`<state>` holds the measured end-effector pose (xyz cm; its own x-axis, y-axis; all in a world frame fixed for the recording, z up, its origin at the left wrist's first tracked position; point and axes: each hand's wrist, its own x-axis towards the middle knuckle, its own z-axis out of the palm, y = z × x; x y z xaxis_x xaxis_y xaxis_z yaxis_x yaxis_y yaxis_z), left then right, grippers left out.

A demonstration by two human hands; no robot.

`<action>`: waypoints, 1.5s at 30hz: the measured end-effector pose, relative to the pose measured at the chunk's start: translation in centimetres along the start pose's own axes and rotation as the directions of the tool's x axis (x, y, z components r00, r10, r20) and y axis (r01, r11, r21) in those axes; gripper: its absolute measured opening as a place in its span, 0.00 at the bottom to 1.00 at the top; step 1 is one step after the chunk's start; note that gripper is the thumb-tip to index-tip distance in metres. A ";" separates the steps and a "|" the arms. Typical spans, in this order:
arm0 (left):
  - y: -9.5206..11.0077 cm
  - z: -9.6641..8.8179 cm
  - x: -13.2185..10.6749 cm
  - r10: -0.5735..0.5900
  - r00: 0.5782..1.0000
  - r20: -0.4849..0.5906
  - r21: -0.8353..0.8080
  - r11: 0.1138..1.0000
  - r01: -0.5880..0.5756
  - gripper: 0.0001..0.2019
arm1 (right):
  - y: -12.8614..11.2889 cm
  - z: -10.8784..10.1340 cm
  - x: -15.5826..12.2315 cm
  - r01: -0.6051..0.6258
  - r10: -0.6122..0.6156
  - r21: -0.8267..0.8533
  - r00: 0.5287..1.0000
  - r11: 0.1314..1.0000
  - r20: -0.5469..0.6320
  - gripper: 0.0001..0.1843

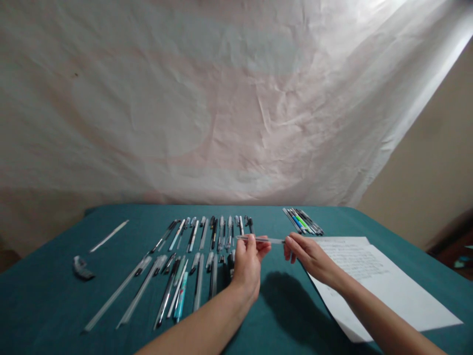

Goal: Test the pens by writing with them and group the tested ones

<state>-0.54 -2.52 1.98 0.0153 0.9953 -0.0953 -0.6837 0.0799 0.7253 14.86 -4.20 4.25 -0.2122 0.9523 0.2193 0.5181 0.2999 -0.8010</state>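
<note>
My left hand [247, 266] and my right hand [308, 254] hold a slim, translucent pen [274, 240] between them, raised above the table. It lies nearly level, its left part pinched in my left fingers and its right end in my right fingertips. Whether it has a cap or a tip showing, I cannot make out. Left of my left hand, capped pens lie in a back row [203, 235] and a front row of clear barrels with caps beside them [198, 286]. A light blue patterned pen [181, 298] is among the front ones.
Sheets of white paper [399, 296] with handwriting lie under my right forearm. Behind them sits a group of pens, one bright green [303, 223]. At far left are a thin white stick [109, 236] and a small dark, clear-cased object [82, 269]. A pale sheet [221, 108] hangs behind the table.
</note>
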 end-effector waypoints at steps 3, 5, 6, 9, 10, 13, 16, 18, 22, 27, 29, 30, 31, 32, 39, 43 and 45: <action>-0.1 0.0 0.0 -0.009 1.000 -0.003 -0.010 1.000 0.009 0.05 | 0.0 0.1 0.1 -0.020 0.020 0.032 1.000 0.999 0.001 0.24; 0.0 0.0 0.0 -0.019 1.000 -0.006 -0.025 1.000 0.019 0.05 | -0.1 -0.1 0.0 -0.012 0.012 0.032 1.000 0.999 -0.008 0.21; 0.0 0.0 0.0 -0.025 1.000 -0.008 -0.031 0.999 0.025 0.05 | -0.2 -0.1 0.0 -0.003 0.003 0.023 1.000 1.000 -0.013 0.19; 0.1 0.1 -0.1 -0.036 0.999 -0.009 -0.030 0.999 0.035 0.06 | -0.3 -0.2 -0.1 0.021 -0.021 -0.004 1.000 1.000 -0.018 0.19; 0.1 0.1 -0.1 -0.036 0.999 -0.008 -0.026 0.999 0.036 0.06 | -0.3 -0.1 0.0 0.020 -0.020 -0.003 1.000 1.000 -0.018 0.20; 0.0 0.1 0.0 -0.035 0.999 -0.007 -0.020 0.999 0.034 0.05 | 0.1 0.2 0.1 -0.019 0.019 0.046 1.000 0.999 -0.003 0.24; 0.0 0.0 0.1 -0.029 1.000 -0.004 -0.024 0.999 0.029 0.05 | 0.3 0.4 0.2 -0.040 0.040 0.087 0.999 0.995 0.003 0.24; -0.1 -0.1 0.1 -0.029 1.000 0.003 -0.032 0.999 0.029 0.05 | 0.2 0.4 0.1 -0.023 0.025 0.078 0.999 0.997 -0.020 0.22; -0.2 -0.1 0.1 -0.033 0.999 0.014 -0.038 0.999 0.034 0.06 | -0.1 0.3 0.1 -0.003 0.004 0.030 0.999 1.000 -0.047 0.22; 0.1 0.1 0.1 -0.049 0.999 0.004 -0.052 0.997 0.049 0.05 | 0.0 0.4 0.1 -0.031 0.035 0.097 0.999 0.995 -0.032 0.23; 0.3 0.2 0.1 -0.088 0.996 0.000 -0.088 0.992 0.088 0.06 | 0.0 0.4 0.1 -0.015 0.019 0.117 0.999 0.993 -0.033 0.21; 0.3 0.3 0.0 -0.118 0.993 -0.004 -0.110 0.987 0.116 0.06 | 0.0 0.4 0.1 0.007 -0.002 0.107 0.999 0.994 -0.046 0.19; 0.4 0.4 -0.1 -0.151 0.989 -0.005 -0.133 0.980 0.149 0.07 | -0.1 0.4 0.0 0.035 -0.030 0.090 0.998 0.995 -0.060 0.17; 0.4 0.5 -0.2 -0.186 0.983 0.002 -0.154 0.971 0.184 0.07 | -0.2 0.5 -0.1 0.065 -0.060 0.074 0.996 0.995 -0.067 0.16; 0.0 1.0 -1.8 -0.287 0.942 0.173 -0.112 0.945 0.308 0.04 | -1.7 0.4 -0.6 0.206 -0.206 -0.005 0.978 0.978 0.033 0.18; -0.6 0.9 -2.8 -0.259 0.912 0.318 0.183 0.961 0.209 0.10 | -1.2 -1.2 -1.2 0.097 -0.093 0.063 0.994 0.993 -0.056 0.21; -1.0 0.8 -3.5 -0.256 0.875 0.412 0.392 0.916 0.084 0.11 | -0.2 -2.7 -2.1 0.012 0.005 0.123 0.991 0.992 -0.133 0.21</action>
<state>0.64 -6.03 2.14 0.4888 0.8723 0.0116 -0.3388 0.1776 0.9239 17.39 -6.13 5.44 -0.0972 0.9527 0.2878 0.4094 0.3018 -0.8610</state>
